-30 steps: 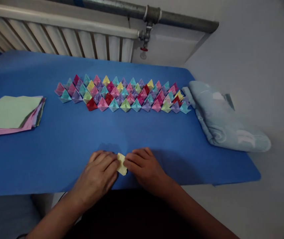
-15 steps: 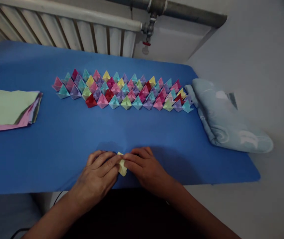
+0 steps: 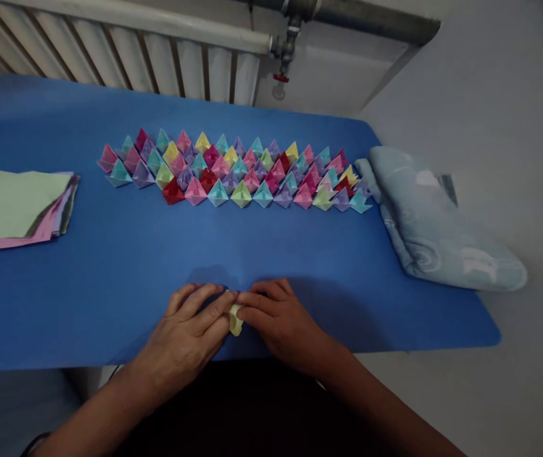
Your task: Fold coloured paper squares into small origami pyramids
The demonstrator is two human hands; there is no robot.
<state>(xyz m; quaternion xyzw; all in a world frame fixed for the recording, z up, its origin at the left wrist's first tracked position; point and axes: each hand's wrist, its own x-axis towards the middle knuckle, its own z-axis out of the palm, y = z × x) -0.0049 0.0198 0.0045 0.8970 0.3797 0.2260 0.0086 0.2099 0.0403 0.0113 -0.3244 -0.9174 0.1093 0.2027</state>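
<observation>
A small folded piece of yellow paper (image 3: 235,322) is pinched between my two hands, close to the near edge of the blue table (image 3: 123,273). My left hand (image 3: 189,327) grips its left side, the fingers covering much of it. From the other side my right hand (image 3: 278,317) holds it with thumb and forefinger, the fingertips of both hands almost meeting. Its full shape is hidden by the fingers. Beyond the hands, several rows of folded paper boats (image 3: 241,195) in many colours stand packed together.
At the left lies a stack of coloured paper sheets (image 3: 16,203), pale green on top. A folded grey-blue blanket (image 3: 442,228) rests on the table's right end, against the wall. Behind the table are a radiator (image 3: 152,63) and a pipe valve with a red handle (image 3: 281,78).
Both hands keep hold of the yellow paper, and the fingers have shifted slightly. Less of the paper's upper part shows now. The view has tilted a little.
</observation>
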